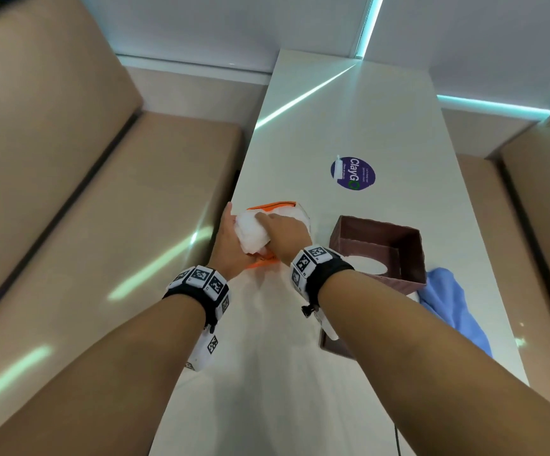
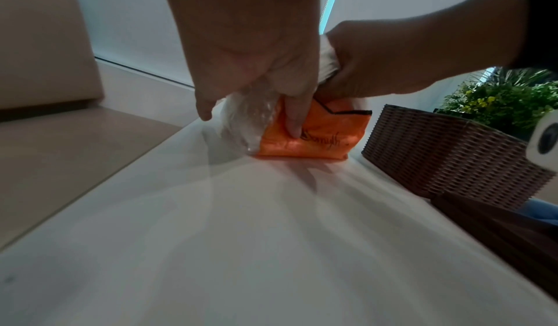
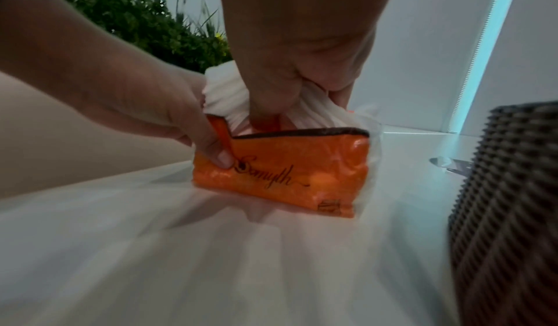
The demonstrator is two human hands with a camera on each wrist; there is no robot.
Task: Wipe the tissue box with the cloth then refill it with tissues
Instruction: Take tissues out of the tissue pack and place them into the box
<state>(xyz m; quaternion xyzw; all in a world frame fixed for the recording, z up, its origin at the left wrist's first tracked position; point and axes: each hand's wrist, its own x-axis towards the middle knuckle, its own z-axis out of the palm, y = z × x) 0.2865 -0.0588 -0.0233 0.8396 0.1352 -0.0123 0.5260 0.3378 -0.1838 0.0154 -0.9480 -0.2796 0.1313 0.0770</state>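
Note:
An orange plastic tissue pack (image 1: 268, 207) stands on the white table (image 1: 349, 120) near its left edge. My left hand (image 1: 231, 240) holds the pack's wrapper (image 3: 286, 176), thumb (image 3: 222, 158) pressed on its orange face. My right hand (image 1: 283, 228) reaches into the open top and grips the wad of white tissues (image 1: 250, 233), which sticks up out of the pack (image 2: 314, 140). The brown woven tissue box (image 1: 408, 258) lies open side up to the right of my right wrist, its oval slot showing inside. A blue cloth (image 1: 454, 307) lies crumpled beside the box.
A flat brown panel (image 1: 331, 348) lies under my right forearm. A purple round sticker (image 1: 352, 174) is on the table further back. Beige bench seats (image 1: 102, 225) run along both sides of the narrow table. Green plants (image 2: 507, 97) stand beyond the box.

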